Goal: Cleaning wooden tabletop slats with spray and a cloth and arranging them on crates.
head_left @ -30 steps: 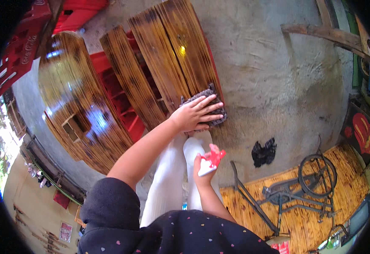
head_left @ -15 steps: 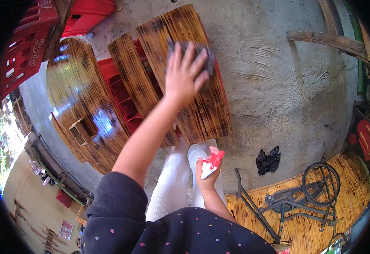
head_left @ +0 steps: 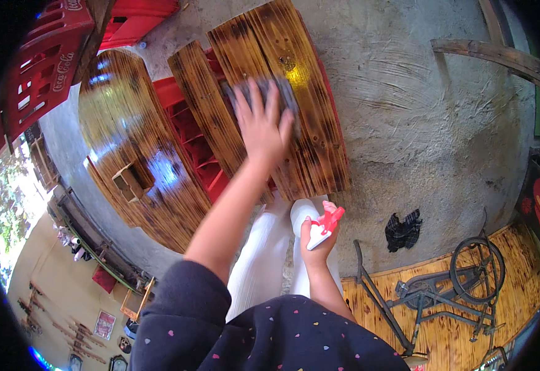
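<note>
My left hand (head_left: 261, 127) lies flat with its fingers spread, pressing a grey cloth (head_left: 287, 98) onto a slatted wooden tabletop (head_left: 319, 139) of dark-streaked, varnished planks. The cloth's edges show past my fingers, and the rest is hidden under the hand. Low in front of my legs, my right hand (head_left: 321, 252) is closed around a spray bottle (head_left: 319, 238) with a white head and red trigger. The bottle's body is partly hidden by the hand.
A shiny wooden board (head_left: 118, 117) with a small open box (head_left: 131, 184) lies to the left. Red crates (head_left: 56, 68) stand at the far left. A black cloth (head_left: 402, 230) lies on the concrete floor (head_left: 387, 148). A metal frame with a wheel (head_left: 477, 272) is at right.
My left hand has slid the cloth nearer and slightly left across the planks, uncovering a glossy patch. My right hand still holds the spray bottle. The whole view has shifted slightly.
</note>
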### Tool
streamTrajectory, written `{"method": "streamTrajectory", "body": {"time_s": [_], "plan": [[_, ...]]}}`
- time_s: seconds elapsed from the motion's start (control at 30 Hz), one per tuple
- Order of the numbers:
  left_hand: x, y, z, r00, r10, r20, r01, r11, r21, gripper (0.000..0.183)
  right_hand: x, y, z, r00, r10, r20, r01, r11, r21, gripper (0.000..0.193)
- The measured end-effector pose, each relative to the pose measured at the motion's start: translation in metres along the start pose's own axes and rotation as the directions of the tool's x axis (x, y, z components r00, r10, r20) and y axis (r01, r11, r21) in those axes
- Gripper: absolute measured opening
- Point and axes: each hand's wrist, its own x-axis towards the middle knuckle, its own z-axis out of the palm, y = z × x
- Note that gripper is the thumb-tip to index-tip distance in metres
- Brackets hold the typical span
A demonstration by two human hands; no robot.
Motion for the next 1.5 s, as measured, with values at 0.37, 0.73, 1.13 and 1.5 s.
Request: {"method": "streamTrajectory", "body": {"time_s": [0.37,0.73,1.13,1.5], "plan": [[0.098,-0.062,0.013,0.944,0.200,-0.263,-0.185,0.979,0.081,0.057,-0.011,0.006,-0.001,0.999,0.032,-0.037,-0.029,0.996,0.081,0.050],[-0.111,-0.047,0.018,0.799,0.556,0.230,-0.566,0.824,-0.025,0.068,0.000,0.009,-0.011,0.993,-0.006,-0.117,0.013,0.998,0.055,0.052],[0.000,-0.087,0.002,0.967,-0.161,-0.198,0.174,0.983,0.053,0.063,0.008,0.007,-0.009,0.997,-0.008,-0.071,0.008,1.000,0.002,0.055],[0.142,-0.145,-0.008,0.930,-0.343,-0.133,0.364,0.910,0.198,0.070,0.013,0.005,0.002,0.999,-0.051,-0.012,0.051,0.999,-0.001,0.051]]}}
